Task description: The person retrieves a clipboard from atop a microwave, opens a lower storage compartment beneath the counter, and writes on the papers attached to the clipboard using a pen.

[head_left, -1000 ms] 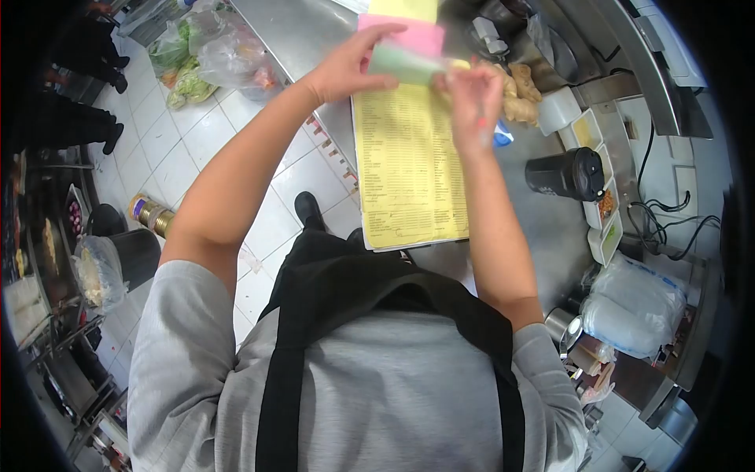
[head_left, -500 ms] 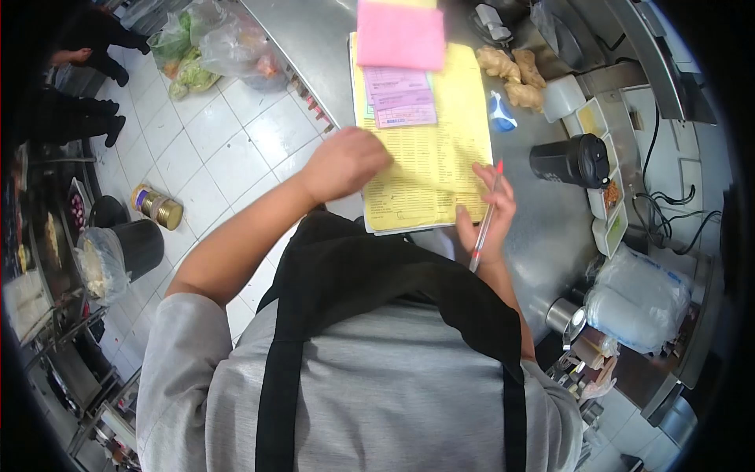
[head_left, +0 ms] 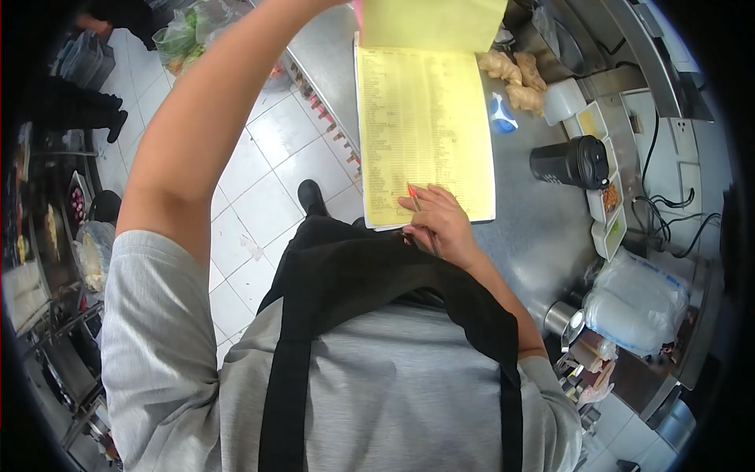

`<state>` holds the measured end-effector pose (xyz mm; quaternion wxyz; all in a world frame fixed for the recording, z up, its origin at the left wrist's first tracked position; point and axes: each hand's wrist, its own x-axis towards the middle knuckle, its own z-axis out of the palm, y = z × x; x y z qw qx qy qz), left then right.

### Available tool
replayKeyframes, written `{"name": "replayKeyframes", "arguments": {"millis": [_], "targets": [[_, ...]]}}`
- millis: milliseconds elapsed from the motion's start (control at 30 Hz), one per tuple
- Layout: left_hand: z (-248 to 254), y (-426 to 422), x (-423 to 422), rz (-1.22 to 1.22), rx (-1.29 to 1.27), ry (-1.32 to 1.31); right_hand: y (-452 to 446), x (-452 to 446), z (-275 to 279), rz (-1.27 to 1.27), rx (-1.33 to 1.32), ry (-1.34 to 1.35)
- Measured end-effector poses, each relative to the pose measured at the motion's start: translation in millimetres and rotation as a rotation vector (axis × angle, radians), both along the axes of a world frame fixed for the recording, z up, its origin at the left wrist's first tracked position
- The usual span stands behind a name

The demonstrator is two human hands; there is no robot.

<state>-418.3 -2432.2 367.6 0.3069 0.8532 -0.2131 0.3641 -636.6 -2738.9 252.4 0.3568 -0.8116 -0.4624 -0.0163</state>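
Note:
My right hand (head_left: 440, 224) is closed round a pen with a red end (head_left: 414, 191), over the lower edge of a stack of yellow printed sheets (head_left: 425, 126). A yellow sheet (head_left: 432, 23) is lifted and folded back across the top of the stack. My left arm reaches up to the top edge of the view, where only the base of my left hand (head_left: 334, 2) shows; its fingers are out of frame. A sliver of pink shows beside the raised sheet.
On the steel counter (head_left: 523, 228), ginger (head_left: 525, 96), a blue and white object (head_left: 502, 114), a black lidded cup (head_left: 569, 162) and food trays (head_left: 607, 197) lie to the right. Bagged vegetables (head_left: 182, 39) are on the floor. Other people's legs (head_left: 86, 106) show at upper left.
My left hand has moved up and forward from the stack's lower left, and a yellow sheet is now turned up over the pink and purple slips. My right hand has shifted left onto the pages with the pen.

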Motion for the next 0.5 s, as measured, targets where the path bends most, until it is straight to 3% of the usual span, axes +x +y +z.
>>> {"name": "replayKeyframes", "arguments": {"millis": [200,300,500], "targets": [[-47,-17,-65,-0.26,0.007,0.288,0,-10,-10,-0.174,0.204,0.17],[-55,-26,-109,-0.351,-0.033,0.368,8,-15,0,-0.368,0.311,0.471],[-66,-31,-161,-0.502,-0.012,0.507,4,-13,13,-0.284,0.238,0.123]]}}
